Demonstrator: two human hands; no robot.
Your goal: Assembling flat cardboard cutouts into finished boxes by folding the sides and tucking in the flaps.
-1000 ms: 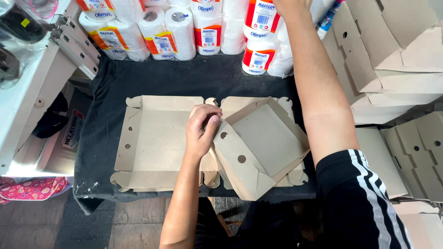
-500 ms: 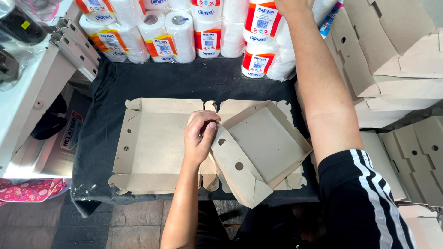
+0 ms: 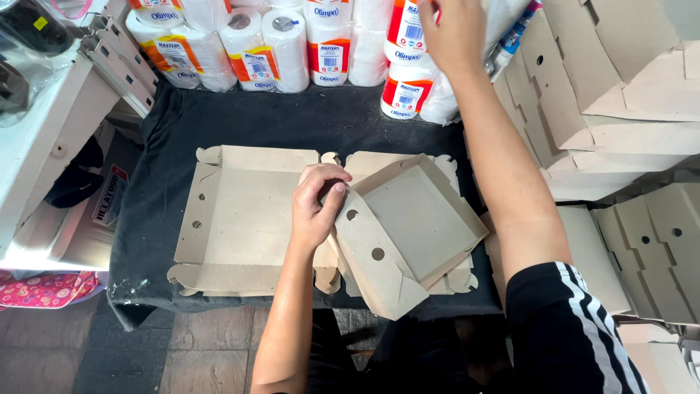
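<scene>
Pinching the folded box point(image 3: 408, 226) by its corner, the left hand point(image 3: 315, 208) is steadying it mid-assembly while a wrapped roll point(image 3: 419, 36) is grasped by the right hand point(image 3: 456, 33), so a firm hold is called for.

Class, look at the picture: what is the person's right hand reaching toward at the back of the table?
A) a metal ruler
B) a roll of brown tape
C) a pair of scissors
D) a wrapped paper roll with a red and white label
D: the right hand is up on a wrapped paper roll with a red and white label, standing on the black cloth.
</scene>
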